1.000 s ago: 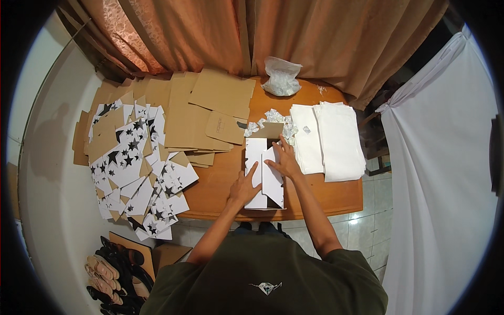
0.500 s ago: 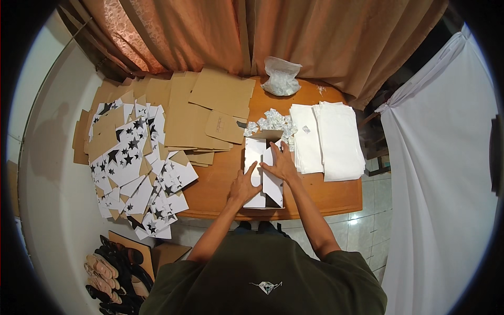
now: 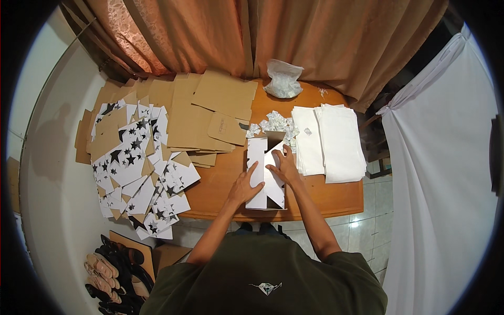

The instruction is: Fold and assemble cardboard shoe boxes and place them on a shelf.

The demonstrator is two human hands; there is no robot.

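Note:
A narrow white cardboard box [image 3: 256, 157] stands near the table's front edge, its long top flaps folded inward and overlapping. Dark gaps show at its far and near ends, where the short brown far end flap [image 3: 275, 138] sticks up. Along the box's left side lies my left hand [image 3: 244, 188], thumb and index finger spread on the left flap. My right hand [image 3: 286, 168] grips the right flap, thumb on top and fingers over the outer edge. Fingers beneath the left palm are partly hidden.
Flat brown cardboard sheets [image 3: 191, 123] and star-printed white pieces [image 3: 131, 152] pile up at left. Small clear packets [image 3: 275, 122] lie behind the box, with a plastic bag [image 3: 283, 81] beyond. White paper stacks [image 3: 338, 144] sit right. Shoes [image 3: 107, 273] are on the floor at lower left.
The right flap has come down and left, now meeting the left flap and covering most of the opening between them. My right hand has moved slightly with it; the left hand stays at the box.

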